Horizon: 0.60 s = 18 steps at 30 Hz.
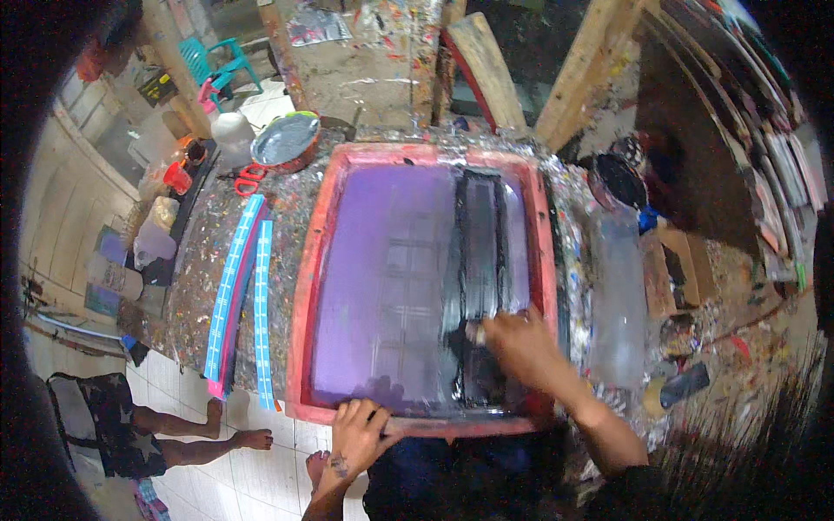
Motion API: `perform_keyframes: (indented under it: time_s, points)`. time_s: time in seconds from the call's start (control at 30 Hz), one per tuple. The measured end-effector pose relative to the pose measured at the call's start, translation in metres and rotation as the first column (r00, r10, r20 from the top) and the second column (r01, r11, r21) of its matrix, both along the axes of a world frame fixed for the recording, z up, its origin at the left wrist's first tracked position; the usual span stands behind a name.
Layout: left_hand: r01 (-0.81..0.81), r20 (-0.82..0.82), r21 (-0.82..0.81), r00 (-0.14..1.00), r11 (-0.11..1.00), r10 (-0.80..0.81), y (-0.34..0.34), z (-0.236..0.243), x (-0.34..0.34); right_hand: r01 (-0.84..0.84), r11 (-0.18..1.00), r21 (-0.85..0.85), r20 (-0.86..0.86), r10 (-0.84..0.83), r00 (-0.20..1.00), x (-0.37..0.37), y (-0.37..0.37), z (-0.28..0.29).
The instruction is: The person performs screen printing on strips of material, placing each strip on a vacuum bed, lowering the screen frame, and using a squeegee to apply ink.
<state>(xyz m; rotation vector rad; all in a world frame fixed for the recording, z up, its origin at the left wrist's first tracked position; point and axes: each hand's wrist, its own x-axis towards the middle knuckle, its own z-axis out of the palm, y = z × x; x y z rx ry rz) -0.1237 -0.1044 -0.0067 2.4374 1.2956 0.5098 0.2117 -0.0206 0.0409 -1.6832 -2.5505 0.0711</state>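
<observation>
A screen printing frame (306,286) with a reddish, ink-stained wooden rim lies before me. Its purple mesh (365,243) carries a long band of wet black ink (482,226) along the right side. My left hand (358,430) grips the near rim, its fingers curled over the edge. Over the lower part of the ink band, my right hand (521,347) is closed on a small squeegee (474,333); mostly the hand and dark ink hide it, and only a pale bit shows.
Blue-and-white marked strips (263,313) lie left of the frame, near red-handled scissors (249,181). A tub of grey ink (287,143) stands at the back left; a dark tub (618,181) is at the right. Beside it are a cardboard box (673,269) and tape roll (653,401). Someone's legs (191,434) extend at lower left.
</observation>
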Motion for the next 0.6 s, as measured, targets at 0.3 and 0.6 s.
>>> perform_keyframes:
  time_s: [0.3,0.6]
  points:
    - [0.069,-0.076,0.104,0.995,0.992,-0.061,0.0,0.045,0.008,0.127,0.99,0.056,-0.047,-0.125,0.991,-0.051,-0.135,0.042]
    - [-0.15,0.17,0.778,0.985,0.61,0.025,0.066,0.215,0.025,0.178,0.706,0.685,-0.242,-0.01,0.97,-0.035,-0.046,0.185]
